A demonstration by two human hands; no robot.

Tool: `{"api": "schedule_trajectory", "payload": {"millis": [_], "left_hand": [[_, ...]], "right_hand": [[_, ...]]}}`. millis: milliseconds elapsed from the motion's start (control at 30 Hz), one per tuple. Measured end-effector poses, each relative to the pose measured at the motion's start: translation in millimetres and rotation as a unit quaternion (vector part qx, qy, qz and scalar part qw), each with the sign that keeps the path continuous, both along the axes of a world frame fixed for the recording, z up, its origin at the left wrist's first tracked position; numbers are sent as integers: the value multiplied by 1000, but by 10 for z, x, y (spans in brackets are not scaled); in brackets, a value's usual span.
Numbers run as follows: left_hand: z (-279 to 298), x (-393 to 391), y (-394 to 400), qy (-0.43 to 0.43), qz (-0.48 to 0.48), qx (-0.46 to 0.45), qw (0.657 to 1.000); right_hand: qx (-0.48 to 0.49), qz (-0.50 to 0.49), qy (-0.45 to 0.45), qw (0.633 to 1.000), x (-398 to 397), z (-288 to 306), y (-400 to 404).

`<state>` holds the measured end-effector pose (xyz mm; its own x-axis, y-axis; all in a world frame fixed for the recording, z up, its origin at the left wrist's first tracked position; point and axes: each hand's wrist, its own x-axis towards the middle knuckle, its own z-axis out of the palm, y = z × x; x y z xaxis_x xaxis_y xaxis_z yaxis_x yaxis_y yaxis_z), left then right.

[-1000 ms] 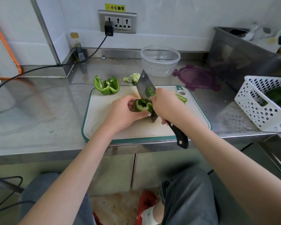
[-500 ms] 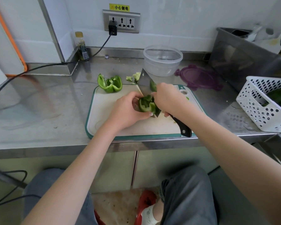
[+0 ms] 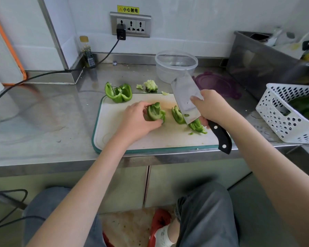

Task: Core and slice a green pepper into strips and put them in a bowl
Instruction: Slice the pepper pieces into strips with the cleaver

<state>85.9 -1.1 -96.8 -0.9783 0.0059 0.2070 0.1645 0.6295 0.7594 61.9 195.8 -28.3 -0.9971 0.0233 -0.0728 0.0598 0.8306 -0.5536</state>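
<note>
Here the left hand [image 3: 137,120] curls its fingers round a pepper piece [image 3: 155,112] on the cutting board [image 3: 114,132], while the right hand [image 3: 210,107] grips the cleaver [image 3: 185,98], blade tilted among cut strips [image 3: 197,126] just below it. Between the hands lies another sliced cluster [image 3: 177,114]. Beyond the left hand, an uncut pepper half [image 3: 118,92] waits at the board's far edge; the removed core [image 3: 150,85] sits on the surface past it. Beyond the right hand, the bowl [image 3: 176,65] looks empty. Coring seems done, slicing roughly midway, transfer not begun.
</note>
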Motion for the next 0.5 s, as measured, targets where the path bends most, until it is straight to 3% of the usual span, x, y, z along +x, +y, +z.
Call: {"api": "schedule_trajectory", "payload": {"millis": [300, 500], "left_hand": [[16, 31, 15, -9, -37, -75, 996], [-28, 5, 5, -5, -41, -19, 999]], "right_hand": [[-30, 24, -4, 999, 92, 72, -77], [-9, 39, -28, 999, 137, 72, -252]]}}
